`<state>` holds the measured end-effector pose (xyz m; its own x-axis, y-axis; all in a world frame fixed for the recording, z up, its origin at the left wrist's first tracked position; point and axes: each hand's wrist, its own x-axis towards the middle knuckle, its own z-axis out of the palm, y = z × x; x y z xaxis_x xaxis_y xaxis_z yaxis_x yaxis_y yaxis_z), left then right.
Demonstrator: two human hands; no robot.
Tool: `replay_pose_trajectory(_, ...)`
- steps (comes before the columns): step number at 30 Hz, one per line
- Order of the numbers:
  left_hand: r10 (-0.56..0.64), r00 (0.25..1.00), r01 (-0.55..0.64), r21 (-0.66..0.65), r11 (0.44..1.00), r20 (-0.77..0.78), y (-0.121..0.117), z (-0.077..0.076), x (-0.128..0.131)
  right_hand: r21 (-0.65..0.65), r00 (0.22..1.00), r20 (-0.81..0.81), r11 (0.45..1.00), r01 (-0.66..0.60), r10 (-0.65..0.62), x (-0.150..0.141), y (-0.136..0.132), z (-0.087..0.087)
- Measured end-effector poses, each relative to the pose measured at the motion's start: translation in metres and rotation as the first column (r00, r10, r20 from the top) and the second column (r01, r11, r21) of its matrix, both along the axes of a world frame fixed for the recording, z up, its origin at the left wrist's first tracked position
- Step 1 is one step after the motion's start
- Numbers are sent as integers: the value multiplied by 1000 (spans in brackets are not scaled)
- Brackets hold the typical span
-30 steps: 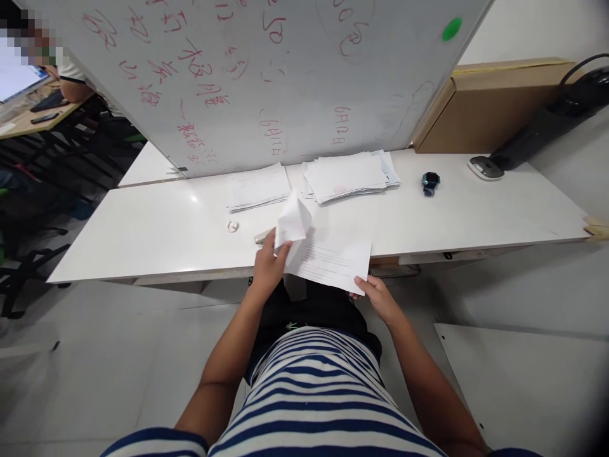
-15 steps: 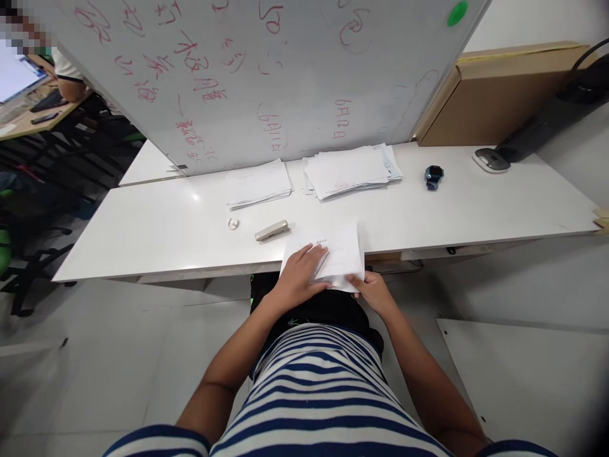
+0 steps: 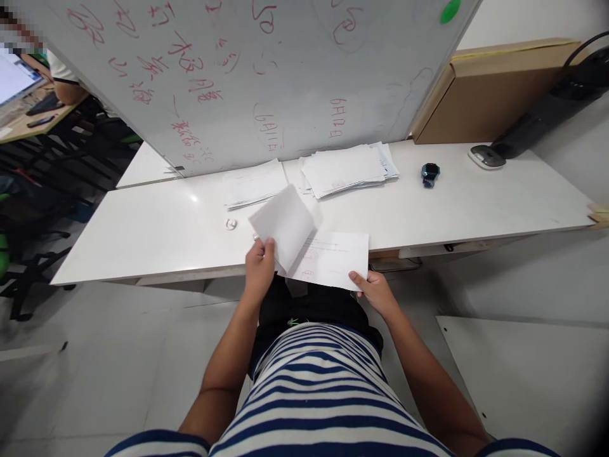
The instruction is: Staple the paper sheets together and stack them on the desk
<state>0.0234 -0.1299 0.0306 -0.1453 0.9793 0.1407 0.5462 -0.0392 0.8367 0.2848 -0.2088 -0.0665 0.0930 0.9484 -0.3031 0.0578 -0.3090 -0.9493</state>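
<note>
My left hand [image 3: 261,265] is closed on a white sheet of paper [image 3: 283,225], lifted and tilted over the desk edge, thumb on top. A second white paper [image 3: 333,260], with printed lines and red stamp marks, is pinched at its lower right corner by my right hand [image 3: 373,291]. The two papers overlap or meet near the middle; whether they are joined I cannot tell. The stapler seen earlier is hidden behind the raised sheet. Left of that sheet lies a small white ring-shaped object [image 3: 231,224].
Two paper stacks, a left one [image 3: 254,184] and a thicker right one [image 3: 345,171], lie below the whiteboard [image 3: 295,82]. Farther right are a dark watch [image 3: 429,174], a white-grey mouse-like object [image 3: 486,157] and a cardboard box [image 3: 485,95]. The white desk [image 3: 143,235] ends near my waist.
My left hand has moved left from lying flat on the paper and now lifts a sheet away, uncovering stamped print. My right hand keeps its corner grip. The stapler is now covered.
</note>
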Motion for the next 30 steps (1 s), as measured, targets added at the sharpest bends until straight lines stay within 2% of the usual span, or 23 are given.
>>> replay_pose_trajectory(2, 72, 995, -74, 15, 997, 75, 6, 7, -13, -9, 1000, -2, 1000, 1, -1, 2, -1, -1)
replay_pose_trajectory(5, 109, 989, -112, 34, 993, 97, 8, 13, -22, -15, 1000, 12, 1000, -11, 11, 3, 0, -2)
replay_pose_trajectory(10, 78, 996, -79, 23, 997, 46, 0, 9, -13, -26, 1000, -20, 1000, -2, 2, 1, 1, 3)
replay_pose_trajectory(12, -36, 999, 36, 25, 999, -17, -7, 5, -5, -30, 997, -82, 1000, -9, 7, 0, 2, 6)
replay_pose_trajectory(13, -140, 988, 143, 34, 989, -71, -11, 4, -1, -26, 993, -119, 1000, -12, 8, 0, 3, 6)
replay_pose_trajectory(14, -261, 955, 269, 45, 962, -141, -14, 3, 3, -19, 988, -157, 1000, -11, 8, 0, 4, 6)
replay_pose_trajectory(16, -461, 834, 498, 54, 865, -304, -19, 1, 8, -15, 973, -232, 1000, 2, -6, 0, 6, 4)
replay_pose_trajectory(18, -531, 739, 600, 45, 799, -415, -20, 0, 8, -29, 954, -295, 999, 43, -50, -1, 8, 3)
replay_pose_trajectory(20, -498, 755, 570, 51, 820, -428, -19, -4, 5, -34, 939, -326, 994, 101, -107, -3, 11, 3)
replay_pose_trajectory(24, -333, 886, 372, 68, 926, -324, -22, -19, -4, 3, 937, -312, 985, 170, -161, -7, 15, 10)
replay_pose_trajectory(27, -219, 960, 229, 36, 973, -175, -36, -33, -7, 65, 970, -177, 981, 181, -167, -7, 15, 16)
replay_pose_trajectory(30, -80, 993, 84, -44, 996, 86, -56, -43, -2, 134, 991, 11, 982, 131, -134, -4, 12, 22)
